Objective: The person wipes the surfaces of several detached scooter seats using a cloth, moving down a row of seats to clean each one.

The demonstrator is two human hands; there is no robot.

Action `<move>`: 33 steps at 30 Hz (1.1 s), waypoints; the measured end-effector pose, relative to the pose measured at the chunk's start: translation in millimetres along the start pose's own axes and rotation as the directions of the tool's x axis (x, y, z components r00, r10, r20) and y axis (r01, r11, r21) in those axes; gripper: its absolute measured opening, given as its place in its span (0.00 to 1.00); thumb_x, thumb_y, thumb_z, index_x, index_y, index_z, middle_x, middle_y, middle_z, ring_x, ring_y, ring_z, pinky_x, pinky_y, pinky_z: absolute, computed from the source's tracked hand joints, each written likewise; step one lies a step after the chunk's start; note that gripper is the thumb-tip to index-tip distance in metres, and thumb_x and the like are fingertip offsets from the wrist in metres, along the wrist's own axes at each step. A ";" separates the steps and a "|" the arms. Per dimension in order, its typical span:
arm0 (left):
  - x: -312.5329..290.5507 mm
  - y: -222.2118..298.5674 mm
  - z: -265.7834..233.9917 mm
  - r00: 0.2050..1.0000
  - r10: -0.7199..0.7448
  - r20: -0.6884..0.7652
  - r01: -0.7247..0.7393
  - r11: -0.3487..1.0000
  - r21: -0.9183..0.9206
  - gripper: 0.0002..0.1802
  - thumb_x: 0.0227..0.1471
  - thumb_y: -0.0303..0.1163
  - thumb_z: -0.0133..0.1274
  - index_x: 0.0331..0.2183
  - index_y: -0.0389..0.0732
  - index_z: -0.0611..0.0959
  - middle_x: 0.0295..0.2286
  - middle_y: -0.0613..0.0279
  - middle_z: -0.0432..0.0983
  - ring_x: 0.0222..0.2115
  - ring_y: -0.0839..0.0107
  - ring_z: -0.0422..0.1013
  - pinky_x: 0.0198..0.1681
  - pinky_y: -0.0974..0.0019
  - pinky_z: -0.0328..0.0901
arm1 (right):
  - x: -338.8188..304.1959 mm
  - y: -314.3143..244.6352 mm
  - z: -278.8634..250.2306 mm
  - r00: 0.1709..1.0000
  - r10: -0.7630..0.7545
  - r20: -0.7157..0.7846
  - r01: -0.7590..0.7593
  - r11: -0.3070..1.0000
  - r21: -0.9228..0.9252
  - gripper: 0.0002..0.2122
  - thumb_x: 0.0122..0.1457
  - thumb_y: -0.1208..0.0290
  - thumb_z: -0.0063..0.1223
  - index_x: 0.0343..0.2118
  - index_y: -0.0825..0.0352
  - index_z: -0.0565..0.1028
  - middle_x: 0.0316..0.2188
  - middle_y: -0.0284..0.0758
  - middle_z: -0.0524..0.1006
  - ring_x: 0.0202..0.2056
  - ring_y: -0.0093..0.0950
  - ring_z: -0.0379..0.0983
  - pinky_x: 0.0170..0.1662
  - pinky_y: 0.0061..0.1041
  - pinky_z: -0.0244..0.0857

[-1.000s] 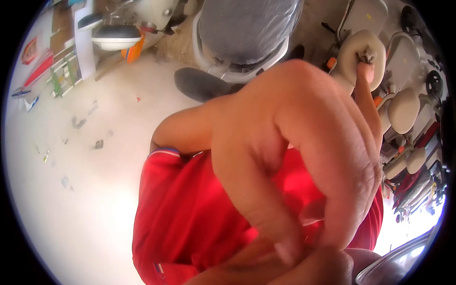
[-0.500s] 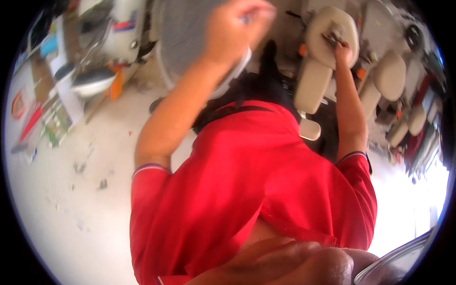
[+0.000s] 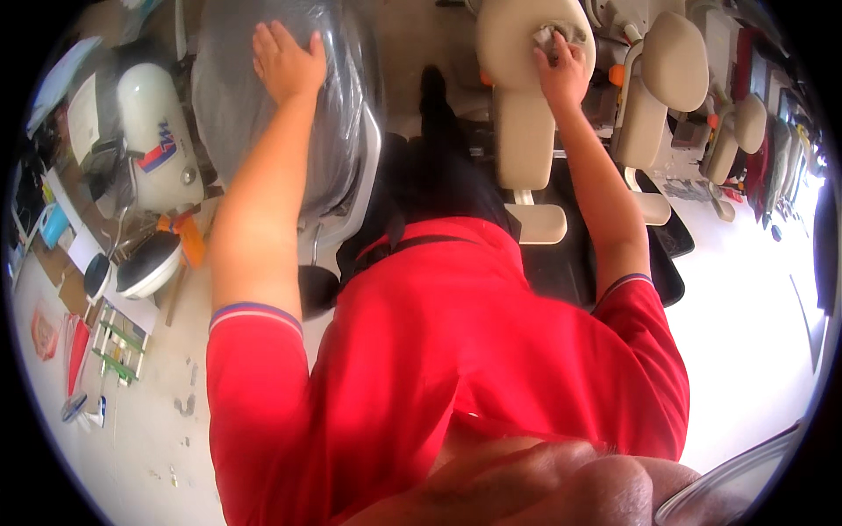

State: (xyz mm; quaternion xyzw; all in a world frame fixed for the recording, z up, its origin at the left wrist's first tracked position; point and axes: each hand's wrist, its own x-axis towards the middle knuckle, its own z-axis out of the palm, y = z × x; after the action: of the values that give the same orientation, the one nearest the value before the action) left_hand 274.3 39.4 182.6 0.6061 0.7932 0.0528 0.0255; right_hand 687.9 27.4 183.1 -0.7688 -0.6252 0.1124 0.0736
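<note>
My left hand point(image 3: 289, 63) lies with its fingers spread on a big grey cushion point(image 3: 237, 131) wrapped in clear plastic, at the far left. My right hand point(image 3: 563, 77) is closed on a small crumpled rag point(image 3: 551, 37), whitish and grey. It presses the rag against the rounded beige pad point(image 3: 509, 44) of a padded seat-like unit. Below that pad, a longer beige cushion point(image 3: 524, 140) and a small beige pad point(image 3: 538, 224) belong to the same unit.
More beige padded units point(image 3: 674, 61) stand in a row to the right. A white tank point(image 3: 156, 131) and a round black-and-white stool point(image 3: 151, 265) are at the left. A black base point(image 3: 574, 254) lies under the beige unit. Folded dark red and grey items point(image 3: 772, 167) line the far right.
My left hand, raised in the air before, has come down to the left onto the plastic-wrapped cushion and its fingers have spread. My right hand stays at the beige pad. The view has shifted.
</note>
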 end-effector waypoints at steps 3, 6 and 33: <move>-2.1 9.3 -4.1 1.000 -0.014 -0.015 0.016 0.996 0.089 0.40 0.47 0.50 0.50 0.55 0.35 0.63 0.58 0.48 0.53 0.59 0.55 0.48 0.59 0.50 0.46 | 12.9 5.0 14.0 0.996 -0.049 -0.078 0.043 0.997 -0.071 0.22 0.47 0.61 0.56 0.48 0.55 0.71 0.38 0.35 0.73 0.41 0.37 0.71 0.42 0.34 0.66; -8.1 5.6 -9.2 1.000 0.011 -0.025 -0.008 0.993 0.117 0.40 0.45 0.50 0.51 0.54 0.35 0.64 0.57 0.48 0.54 0.59 0.55 0.50 0.59 0.50 0.47 | 36.2 4.5 23.2 0.989 -0.019 -0.148 0.019 1.000 -0.002 0.16 0.48 0.63 0.54 0.42 0.56 0.73 0.38 0.35 0.74 0.42 0.36 0.69 0.44 0.33 0.64; -1.6 11.2 -8.3 1.000 0.018 -0.014 -0.015 0.983 0.183 0.39 0.43 0.48 0.50 0.55 0.37 0.63 0.56 0.47 0.55 0.58 0.52 0.51 0.57 0.49 0.50 | 76.2 -70.9 27.4 0.771 -0.502 0.390 0.600 0.779 -0.182 0.10 0.52 0.63 0.49 0.36 0.57 0.74 0.39 0.32 0.71 0.41 0.32 0.70 0.42 0.36 0.65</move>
State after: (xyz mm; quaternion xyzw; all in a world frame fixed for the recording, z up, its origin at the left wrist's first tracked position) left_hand 284.6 40.4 192.1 0.6120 0.7898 -0.0152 -0.0368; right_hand 628.4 116.0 168.6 -0.5217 -0.8377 0.1138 -0.1148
